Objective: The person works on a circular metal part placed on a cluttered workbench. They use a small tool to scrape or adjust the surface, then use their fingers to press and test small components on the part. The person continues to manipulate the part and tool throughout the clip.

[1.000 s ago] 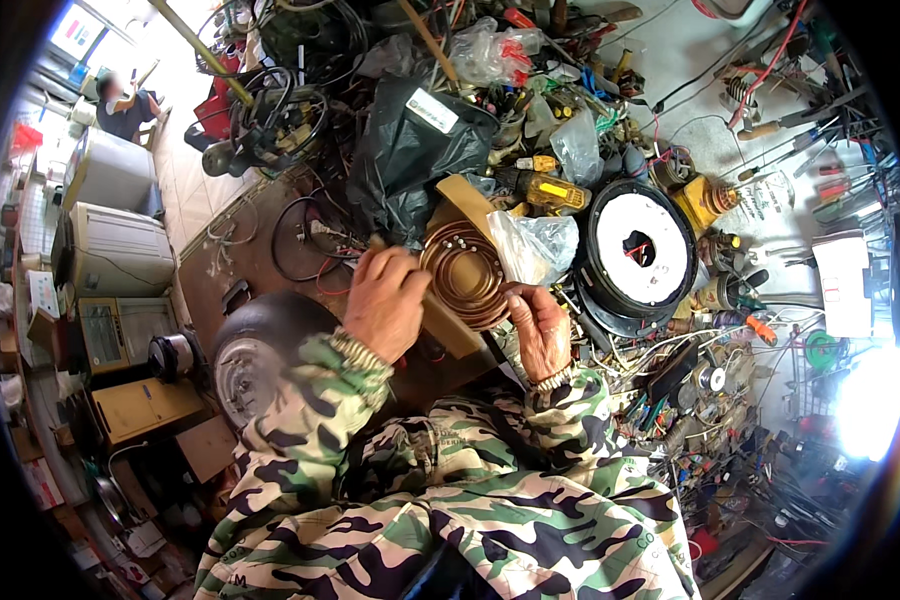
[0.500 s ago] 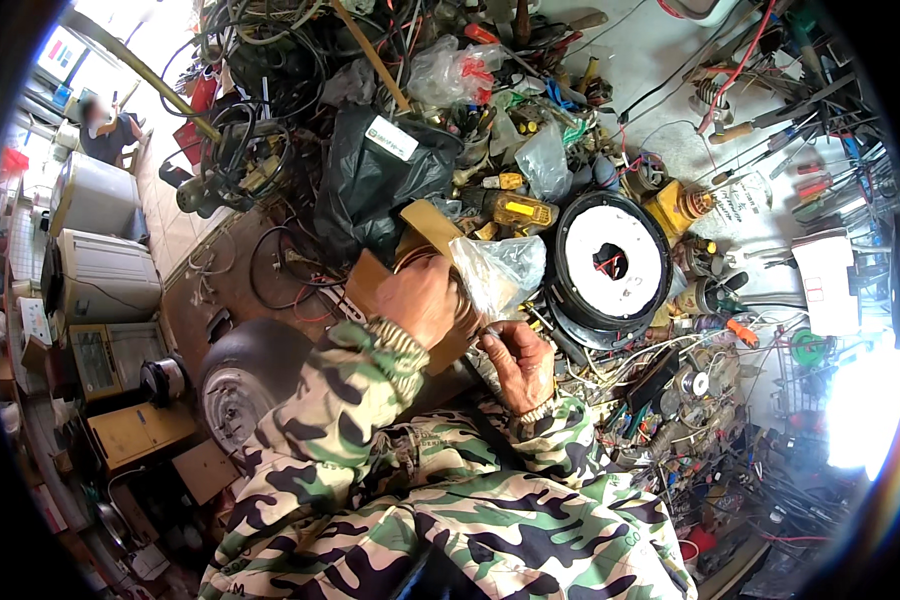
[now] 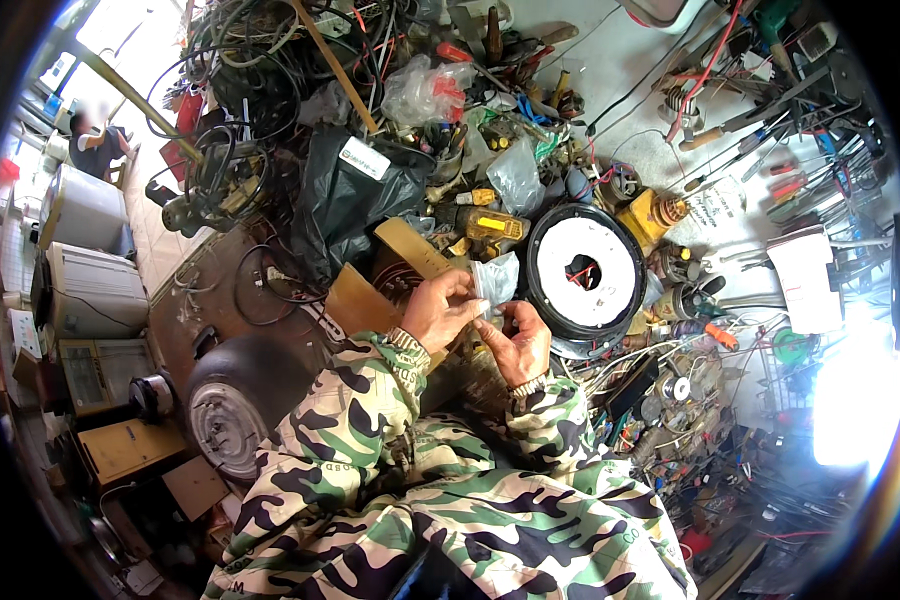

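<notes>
A small clear plastic bag (image 3: 496, 276) is bunched up between my two hands. My left hand (image 3: 438, 312) pinches its left side between thumb and fingers. From the right, my right hand (image 3: 519, 345) grips the lower edge, thumb against fingertips. The thumbs nearly meet. Whatever the bag holds, if anything, cannot be made out. Just beyond my left hand stands a cardboard box (image 3: 362, 298) with its flaps up and a dark reddish round thing partly showing inside. Right of my hands lies a round black-rimmed part with a white disc (image 3: 584, 268) and wires in its centre hole.
A black plastic bag (image 3: 345, 210) lies beyond the box, beside a heap of cables (image 3: 240, 80). A yellow-and-black tool (image 3: 492, 225) and a yellow part (image 3: 652, 215) sit farther back. A small wheel (image 3: 232, 415) is at left; a person (image 3: 98, 145) sits far left.
My left hand has come out from over the box to the plastic bag. The bag, spread wide before, is now gathered between both hands. The view has shifted slightly.
</notes>
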